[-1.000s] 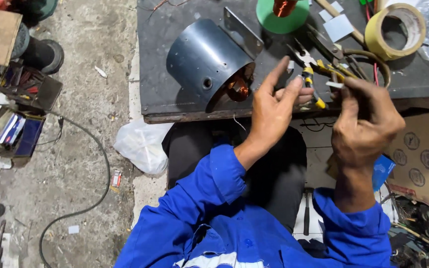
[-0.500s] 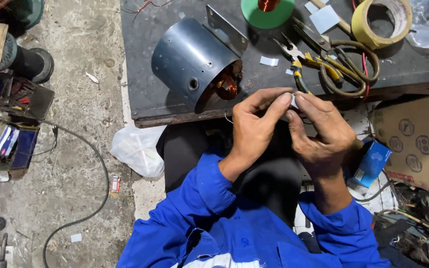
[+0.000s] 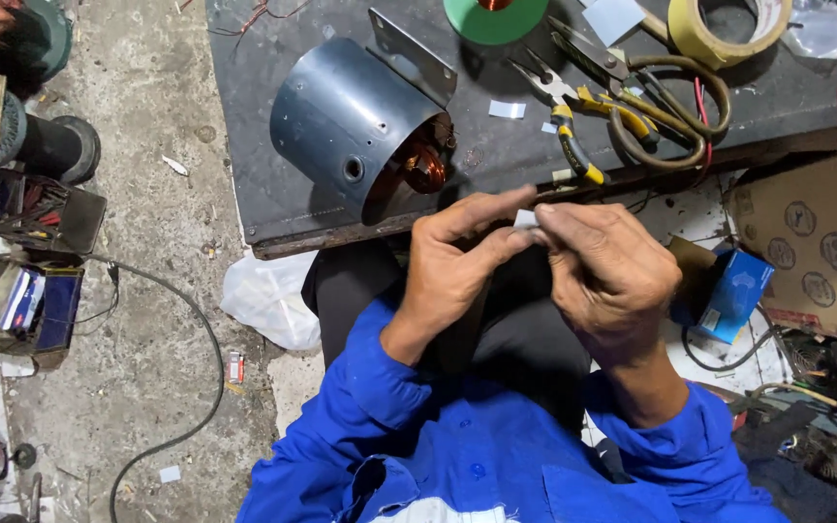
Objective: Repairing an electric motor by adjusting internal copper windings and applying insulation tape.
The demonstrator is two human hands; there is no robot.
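Hands are meeting just below the near edge of the dark bench (image 3: 273, 126). The left hand (image 3: 452, 266) and right hand (image 3: 607, 276) are pinching a small pale slip of paper (image 3: 526, 220) between them, fingers closed on it from both sides. The slip is whitish and mostly hidden, so which way its long side is running cannot be told. A grey metal cylinder (image 3: 346, 121) is lying on the bench, its open end facing the person and showing copper windings. To the right, a brown cardboard box (image 3: 811, 247) with round printed marks is sitting beside a small blue box (image 3: 736, 293).
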